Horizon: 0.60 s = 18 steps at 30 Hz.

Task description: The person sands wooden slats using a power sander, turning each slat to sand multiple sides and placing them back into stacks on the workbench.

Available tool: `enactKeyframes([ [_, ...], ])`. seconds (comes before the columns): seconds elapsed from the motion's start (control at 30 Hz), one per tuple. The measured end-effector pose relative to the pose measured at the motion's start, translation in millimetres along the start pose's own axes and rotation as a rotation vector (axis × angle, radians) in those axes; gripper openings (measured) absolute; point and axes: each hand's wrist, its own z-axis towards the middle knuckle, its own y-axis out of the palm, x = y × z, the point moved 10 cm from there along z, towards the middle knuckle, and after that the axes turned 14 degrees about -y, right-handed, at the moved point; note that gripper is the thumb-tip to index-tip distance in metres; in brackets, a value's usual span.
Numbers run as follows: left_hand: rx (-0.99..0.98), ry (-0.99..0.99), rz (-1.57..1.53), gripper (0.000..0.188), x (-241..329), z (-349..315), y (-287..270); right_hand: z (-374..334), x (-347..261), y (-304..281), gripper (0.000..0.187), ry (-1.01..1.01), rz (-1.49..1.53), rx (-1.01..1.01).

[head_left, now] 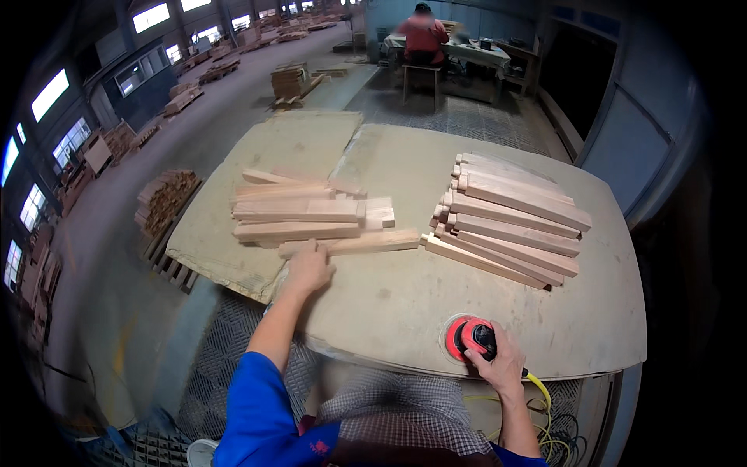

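Observation:
My left hand (309, 269) is at the near side of the left pile, its fingers closed over a pale wooden strip (373, 242) that lies in front of the pile. The fingertips are partly hidden against the wood. At the table's near edge, my right hand (504, 359) grips a red and black orbital sander (470, 336), whose round pad rests on the tabletop. A yellow hose (538, 387) runs from the sander down past the edge. The left pile of wooden strips (296, 210) lies stacked beyond my left hand; a larger pile of tenoned strips (513, 218) fans out at right.
Both piles lie on a worn, board-topped table (373, 311) with a seam toward its left. A pallet of wood pieces (167, 202) stands on the floor at left. Farther off, a person in red (424, 37) sits at another table (475, 54). Blue panels (630, 144) rise at right.

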Motion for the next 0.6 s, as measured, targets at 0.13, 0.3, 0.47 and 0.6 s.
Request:
enactKeyframes([
  [0.13, 0.12, -0.212, 0.094, 0.068, -66.6, 5.7, -6.6, -0.5, 5.7, 16.9, 0.079, 0.058, -0.074, -0.1],
  [0.3, -0.007, -0.164, -0.03, 0.072, -85.6, 13.7, 1.7, 7.4, 1.6, 16.5, 0.079, 0.069, -0.049, -0.109],
  [0.47, -0.128, -0.128, -0.087, 0.075, -88.7, 8.1, -12.1, 5.5, -0.6, 12.6, 0.063, 0.13, -0.05, -0.088],
  [0.6, -0.261, -0.124, 0.215, 0.083, -75.1, 2.7, 2.1, 5.0, -3.4, 8.3, 0.06, 0.174, -0.054, -0.132],
])
